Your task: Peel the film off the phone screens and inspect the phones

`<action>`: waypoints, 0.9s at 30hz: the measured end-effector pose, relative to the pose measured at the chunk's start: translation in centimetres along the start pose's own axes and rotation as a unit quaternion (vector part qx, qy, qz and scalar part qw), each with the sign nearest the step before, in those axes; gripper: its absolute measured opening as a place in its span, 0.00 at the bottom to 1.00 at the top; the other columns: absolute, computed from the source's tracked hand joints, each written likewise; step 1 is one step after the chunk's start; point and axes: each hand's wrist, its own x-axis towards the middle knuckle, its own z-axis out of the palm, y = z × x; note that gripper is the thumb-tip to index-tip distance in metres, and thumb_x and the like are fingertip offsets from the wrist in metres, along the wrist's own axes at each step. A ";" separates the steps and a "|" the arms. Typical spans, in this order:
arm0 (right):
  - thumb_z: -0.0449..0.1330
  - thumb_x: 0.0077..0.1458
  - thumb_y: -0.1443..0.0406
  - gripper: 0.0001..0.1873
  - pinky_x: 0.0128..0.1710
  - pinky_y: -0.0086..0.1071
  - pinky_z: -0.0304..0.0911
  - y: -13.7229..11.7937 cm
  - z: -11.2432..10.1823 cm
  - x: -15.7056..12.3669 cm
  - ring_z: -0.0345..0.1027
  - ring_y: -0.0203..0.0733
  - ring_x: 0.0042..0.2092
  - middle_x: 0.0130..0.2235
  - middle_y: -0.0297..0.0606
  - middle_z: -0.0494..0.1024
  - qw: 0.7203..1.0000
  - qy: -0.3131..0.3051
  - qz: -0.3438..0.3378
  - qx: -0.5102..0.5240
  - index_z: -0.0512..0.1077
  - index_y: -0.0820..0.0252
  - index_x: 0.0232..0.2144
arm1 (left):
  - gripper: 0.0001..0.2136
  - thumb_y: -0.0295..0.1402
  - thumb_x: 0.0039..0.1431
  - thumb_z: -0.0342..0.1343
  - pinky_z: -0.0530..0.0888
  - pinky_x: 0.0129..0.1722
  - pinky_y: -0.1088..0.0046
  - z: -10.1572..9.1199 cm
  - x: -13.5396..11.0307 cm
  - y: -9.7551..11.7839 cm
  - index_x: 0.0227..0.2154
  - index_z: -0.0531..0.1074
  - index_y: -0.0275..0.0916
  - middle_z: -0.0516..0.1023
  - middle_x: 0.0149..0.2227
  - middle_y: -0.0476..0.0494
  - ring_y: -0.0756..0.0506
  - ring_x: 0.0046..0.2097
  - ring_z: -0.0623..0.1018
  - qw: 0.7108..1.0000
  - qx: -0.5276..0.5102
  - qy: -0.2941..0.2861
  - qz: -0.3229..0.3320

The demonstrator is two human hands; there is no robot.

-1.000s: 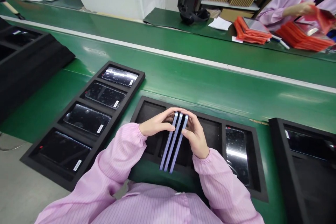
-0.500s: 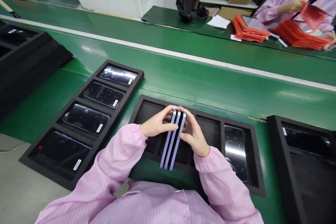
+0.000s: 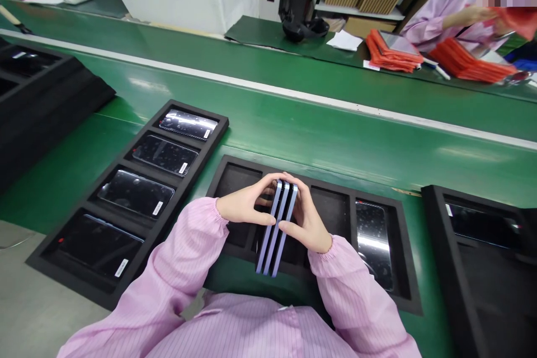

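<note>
Three phones (image 3: 272, 240) stand on edge side by side, their bluish-purple side frames facing up towards me. My left hand (image 3: 247, 201) grips the stack from the left, thumb on the frames and fingers round the far end. From the right, my right hand (image 3: 306, 215) closes on the same stack, its thumb lying across the frames. Beneath them lies a black foam tray (image 3: 409, 257) with several compartments. One phone (image 3: 373, 243) rests face up in its rightmost compartment. The hands and stack partly hide the middle compartments.
On the left, another foam tray (image 3: 94, 197) holds several dark-screened phones with white labels. A third tray (image 3: 440, 257) stands at the right edge. More black foam (image 3: 54, 112) lies far left. Across the green bench (image 3: 268, 106), a co-worker (image 3: 444, 17) handles red pouches near a red stack (image 3: 470, 61).
My right thumb has shifted left across the phone frames, and my left hand has moved slightly left. The co-worker has lifted a red pouch higher. The view has shifted slightly.
</note>
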 end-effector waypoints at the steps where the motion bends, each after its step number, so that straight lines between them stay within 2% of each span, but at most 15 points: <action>1: 0.66 0.53 0.59 0.39 0.61 0.46 0.60 0.0 0.1 0.0 0.44 0.51 0.68 0.68 0.41 0.45 1.000 0.008 -0.005 -0.007 0.52 0.46 0.62 | 0.38 0.33 0.50 0.65 0.71 0.55 0.52 0.0 0.0 0.0 0.61 0.52 0.48 0.59 0.62 0.35 0.35 0.63 0.64 1.000 0.005 0.002 0.002; 7: 0.68 0.50 0.61 0.39 0.60 0.47 0.61 0.0 0.5 -0.1 0.44 0.52 0.68 0.67 0.41 0.48 0.998 0.035 -0.040 -0.037 0.56 0.46 0.61 | 0.34 0.35 0.51 0.65 0.73 0.51 0.58 0.3 -0.1 0.5 0.58 0.55 0.47 0.63 0.57 0.39 0.38 0.58 0.68 1.000 0.002 0.008 0.001; 10: 0.70 0.48 0.61 0.46 0.59 0.48 0.62 0.1 0.8 -0.4 0.42 0.54 0.69 0.69 0.41 0.42 0.998 0.038 -0.012 -0.050 0.52 0.44 0.64 | 0.27 0.39 0.53 0.64 0.74 0.45 0.64 1.1 0.0 0.7 0.53 0.59 0.44 0.67 0.51 0.41 0.41 0.52 0.72 0.997 0.002 0.082 0.004; 12: 0.71 0.47 0.59 0.57 0.59 0.49 0.62 0.3 1.3 -0.8 0.41 0.53 0.69 0.69 0.43 0.39 0.998 0.048 0.026 -0.028 0.39 0.42 0.67 | 0.26 0.40 0.50 0.65 0.73 0.44 0.66 1.9 0.0 0.9 0.49 0.61 0.42 0.69 0.47 0.42 0.42 0.48 0.74 0.990 0.014 0.141 0.006; 14: 0.70 0.48 0.57 0.62 0.57 0.50 0.64 0.3 2.0 -1.2 0.50 0.53 0.66 0.68 0.48 0.44 0.997 0.040 0.066 0.015 0.29 0.44 0.67 | 0.27 0.39 0.48 0.67 0.73 0.43 0.66 2.6 0.0 1.3 0.48 0.61 0.42 0.71 0.44 0.44 0.44 0.44 0.75 0.986 0.019 0.166 0.008; 16: 0.70 0.48 0.56 0.60 0.55 0.50 0.65 -0.1 2.5 -1.5 0.60 0.52 0.61 0.64 0.51 0.56 0.996 0.012 0.087 0.029 0.32 0.49 0.68 | 0.27 0.39 0.47 0.68 0.74 0.40 0.66 3.4 -0.2 1.6 0.47 0.62 0.41 0.71 0.41 0.44 0.45 0.39 0.75 0.987 0.021 0.161 0.017; 18: 0.70 0.46 0.59 0.56 0.54 0.49 0.67 -1.0 2.7 -1.7 0.66 0.52 0.57 0.58 0.50 0.65 0.998 -0.005 0.066 -0.006 0.40 0.53 0.67 | 0.27 0.40 0.45 0.68 0.74 0.41 0.64 4.0 -0.5 1.7 0.47 0.63 0.42 0.71 0.43 0.42 0.43 0.41 0.76 0.981 0.058 0.171 0.065; 20: 0.71 0.44 0.59 0.57 0.55 0.50 0.66 -1.8 2.4 -1.8 0.66 0.54 0.56 0.57 0.48 0.67 0.998 -0.003 0.002 -0.066 0.42 0.53 0.67 | 0.33 0.43 0.40 0.70 0.73 0.47 0.57 4.5 -0.6 1.3 0.49 0.62 0.44 0.69 0.48 0.39 0.38 0.48 0.74 0.958 0.120 0.192 0.178; 22: 0.71 0.44 0.57 0.58 0.57 0.51 0.64 -2.3 1.8 -1.8 0.65 0.56 0.57 0.58 0.47 0.66 0.989 -0.011 -0.075 -0.127 0.40 0.52 0.68 | 0.43 0.45 0.33 0.73 0.69 0.54 0.52 5.0 -0.7 0.4 0.54 0.58 0.48 0.67 0.52 0.38 0.33 0.54 0.71 0.920 0.170 0.190 0.297; 24: 0.70 0.46 0.56 0.57 0.60 0.52 0.61 -2.1 1.2 -2.0 0.64 0.57 0.58 0.60 0.46 0.63 0.973 -0.020 -0.131 -0.190 0.40 0.48 0.68 | 0.51 0.48 0.29 0.74 0.68 0.55 0.52 5.3 -0.7 -0.6 0.58 0.53 0.52 0.66 0.54 0.38 0.31 0.55 0.70 0.906 0.189 0.156 0.344; 27: 0.69 0.48 0.54 0.56 0.60 0.52 0.61 -1.0 0.9 -2.6 0.62 0.57 0.59 0.62 0.44 0.60 0.963 -0.019 -0.144 -0.229 0.38 0.44 0.68 | 0.61 0.49 0.27 0.74 0.70 0.53 0.54 5.7 -0.8 -1.7 0.65 0.43 0.52 0.67 0.54 0.37 0.33 0.53 0.73 0.902 0.186 0.136 0.365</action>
